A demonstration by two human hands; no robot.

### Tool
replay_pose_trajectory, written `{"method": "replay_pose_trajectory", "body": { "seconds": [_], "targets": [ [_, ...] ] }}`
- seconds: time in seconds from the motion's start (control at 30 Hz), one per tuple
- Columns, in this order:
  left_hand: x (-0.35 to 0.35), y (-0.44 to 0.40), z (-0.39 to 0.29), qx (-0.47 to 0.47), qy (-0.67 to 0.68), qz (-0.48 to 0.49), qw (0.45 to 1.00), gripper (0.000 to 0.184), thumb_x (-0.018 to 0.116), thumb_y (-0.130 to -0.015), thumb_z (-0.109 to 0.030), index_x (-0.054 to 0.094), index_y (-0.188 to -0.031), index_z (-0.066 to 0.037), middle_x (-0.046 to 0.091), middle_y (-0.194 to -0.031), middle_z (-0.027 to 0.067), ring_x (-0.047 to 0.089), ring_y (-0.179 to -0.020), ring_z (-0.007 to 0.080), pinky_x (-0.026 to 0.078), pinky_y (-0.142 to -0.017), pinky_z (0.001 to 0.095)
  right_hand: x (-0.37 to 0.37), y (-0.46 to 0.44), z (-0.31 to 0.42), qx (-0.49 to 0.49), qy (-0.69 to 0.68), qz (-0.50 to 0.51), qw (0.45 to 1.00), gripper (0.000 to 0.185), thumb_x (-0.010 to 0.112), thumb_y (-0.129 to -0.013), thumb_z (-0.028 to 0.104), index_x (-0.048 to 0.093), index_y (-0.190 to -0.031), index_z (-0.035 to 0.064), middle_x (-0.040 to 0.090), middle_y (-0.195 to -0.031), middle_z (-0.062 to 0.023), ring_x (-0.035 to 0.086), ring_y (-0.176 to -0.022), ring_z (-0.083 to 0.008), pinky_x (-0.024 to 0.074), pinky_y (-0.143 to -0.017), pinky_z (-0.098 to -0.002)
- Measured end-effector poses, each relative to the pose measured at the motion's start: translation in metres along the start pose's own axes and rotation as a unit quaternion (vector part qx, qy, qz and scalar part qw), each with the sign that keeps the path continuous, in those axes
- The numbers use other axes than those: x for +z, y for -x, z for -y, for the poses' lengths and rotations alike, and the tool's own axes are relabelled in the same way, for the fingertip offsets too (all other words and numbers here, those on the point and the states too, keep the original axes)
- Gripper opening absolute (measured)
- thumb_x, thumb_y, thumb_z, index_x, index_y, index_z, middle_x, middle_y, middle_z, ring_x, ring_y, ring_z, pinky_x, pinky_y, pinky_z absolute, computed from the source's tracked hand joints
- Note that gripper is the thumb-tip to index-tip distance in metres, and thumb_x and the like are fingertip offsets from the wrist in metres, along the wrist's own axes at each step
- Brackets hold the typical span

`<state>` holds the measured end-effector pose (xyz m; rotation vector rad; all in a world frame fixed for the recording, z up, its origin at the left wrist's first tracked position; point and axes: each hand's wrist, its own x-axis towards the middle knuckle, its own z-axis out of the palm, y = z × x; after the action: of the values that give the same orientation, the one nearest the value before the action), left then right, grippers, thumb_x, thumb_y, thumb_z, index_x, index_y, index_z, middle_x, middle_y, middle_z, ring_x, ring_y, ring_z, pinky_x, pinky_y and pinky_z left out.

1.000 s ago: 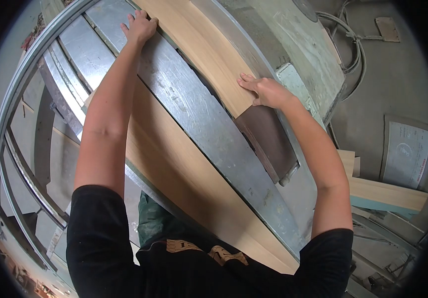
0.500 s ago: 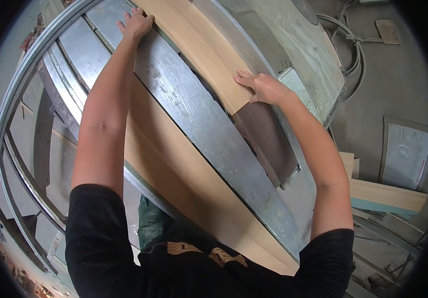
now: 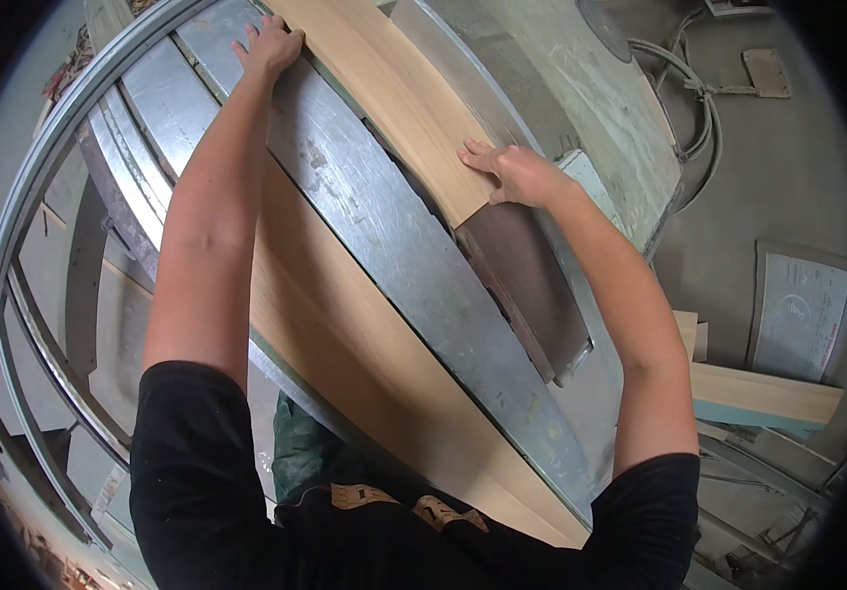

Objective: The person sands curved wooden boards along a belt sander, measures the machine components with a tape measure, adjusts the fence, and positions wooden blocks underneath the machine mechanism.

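Observation:
A long pale wooden board (image 3: 384, 74) lies against a dark brown belt-like surface (image 3: 522, 265) on a machine with a metal table (image 3: 345, 197). My left hand (image 3: 271, 46) is at the board's near edge, toward the top of the view, with its fingers spread. My right hand (image 3: 517, 175) rests at the board's lower end, fingers stretched over its face and thumb near the end edge. A second wooden board (image 3: 345, 344) lies along the near side of the metal table, in front of my body.
Curved metal rails (image 3: 10, 197) run along the left. Past the machine, a cable (image 3: 708, 128) hangs in loops above the grey floor. A grey printed panel (image 3: 802, 310) and more wooden boards (image 3: 767, 391) lie at the right.
The board and my right hand have shifted very slightly toward the upper left. My left hand stays almost where it was.

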<state>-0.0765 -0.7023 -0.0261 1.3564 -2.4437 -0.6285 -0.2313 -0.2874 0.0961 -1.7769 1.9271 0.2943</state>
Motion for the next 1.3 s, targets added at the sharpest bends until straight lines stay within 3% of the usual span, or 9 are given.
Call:
{"method": "replay_pose_trajectory", "body": {
  "seconds": [0.33,0.53,0.77,0.87,0.93,1.03,1.13,1.3],
  "targets": [
    [-0.007,-0.010,0.000,-0.017,-0.019,0.018,1.000,0.074,0.050,-0.098,-0.046,0.034,-0.161,-0.012,0.023,-0.171,0.0091,0.013,-0.159,0.0383,0.003,-0.125,0.0622,-0.009,-0.011,0.002,-0.012,0.003,-0.008,1.000,0.092,0.082,-0.068,0.004,0.046,-0.153,0.0102,0.036,-0.164,-0.0095,0.055,-0.132,-0.0362,0.0477,-0.112,-0.0438],
    [-0.012,-0.019,0.004,-0.017,0.001,0.018,1.000,0.072,0.047,-0.099,-0.044,0.033,-0.160,-0.007,0.023,-0.171,0.0124,0.013,-0.159,0.0384,0.003,-0.126,0.0615,-0.018,-0.023,0.005,-0.009,0.010,-0.006,1.000,0.096,0.086,-0.069,0.007,0.043,-0.155,0.0124,0.034,-0.164,-0.0060,0.058,-0.127,-0.0370,0.0487,-0.108,-0.0457],
    [-0.016,-0.022,0.005,-0.020,0.032,0.018,0.999,0.069,0.049,-0.098,-0.041,0.038,-0.157,-0.006,0.023,-0.170,0.0159,0.013,-0.158,0.0393,0.004,-0.125,0.0629,-0.029,-0.045,0.005,0.005,-0.009,0.008,1.000,0.092,0.083,-0.070,0.005,0.046,-0.154,0.0119,0.036,-0.165,-0.0082,0.053,-0.134,-0.0355,0.0470,-0.113,-0.0439],
    [-0.012,-0.017,0.008,0.010,0.058,-0.005,0.998,0.067,0.052,-0.096,-0.038,0.043,-0.152,-0.004,0.028,-0.168,0.0185,0.017,-0.157,0.0417,0.005,-0.125,0.0640,-0.047,-0.064,0.011,0.009,0.000,0.004,1.000,0.092,0.084,-0.070,0.005,0.046,-0.154,0.0122,0.036,-0.164,-0.0079,0.054,-0.133,-0.0353,0.0467,-0.113,-0.0439],
    [0.003,-0.013,0.013,0.028,0.079,-0.050,0.995,0.060,0.050,-0.097,-0.035,0.049,-0.147,-0.002,0.040,-0.160,0.0209,0.025,-0.154,0.0431,0.009,-0.124,0.0662,-0.054,-0.080,0.013,0.007,0.023,0.005,1.000,0.094,0.085,-0.068,0.006,0.046,-0.153,0.0118,0.038,-0.164,-0.0082,0.055,-0.131,-0.0365,0.0468,-0.113,-0.0439],
    [-0.004,0.007,0.009,0.050,0.153,-0.013,0.987,0.056,0.050,-0.097,-0.032,0.051,-0.142,0.000,0.038,-0.160,0.0249,0.027,-0.153,0.0426,0.011,-0.125,0.0630,-0.070,-0.109,0.012,-0.008,0.033,0.000,0.999,0.098,0.088,-0.068,0.010,0.043,-0.155,0.0100,0.036,-0.164,-0.0087,0.056,-0.128,-0.0406,0.0466,-0.111,-0.0450],
    [-0.007,0.026,0.005,0.065,0.191,0.005,0.979,0.053,0.052,-0.096,-0.031,0.053,-0.140,0.000,0.045,-0.154,0.0270,0.032,-0.150,0.0439,0.013,-0.124,0.0633,-0.079,-0.135,0.010,-0.034,0.019,-0.031,0.999,0.098,0.087,-0.068,0.009,0.041,-0.155,0.0084,0.035,-0.164,-0.0114,0.053,-0.133,-0.0392,0.0455,-0.113,-0.0443],
    [-0.026,0.038,-0.009,0.049,0.207,0.064,0.975,0.050,0.058,-0.094,-0.032,0.055,-0.134,-0.002,0.058,-0.140,0.0216,0.044,-0.141,0.0428,0.018,-0.121,0.0649,-0.100,-0.162,0.024,-0.003,0.050,-0.040,0.998,0.097,0.085,-0.070,0.006,0.040,-0.155,0.0054,0.033,-0.165,-0.0132,0.050,-0.137,-0.0374,0.0451,-0.114,-0.0444]
  ]
}}
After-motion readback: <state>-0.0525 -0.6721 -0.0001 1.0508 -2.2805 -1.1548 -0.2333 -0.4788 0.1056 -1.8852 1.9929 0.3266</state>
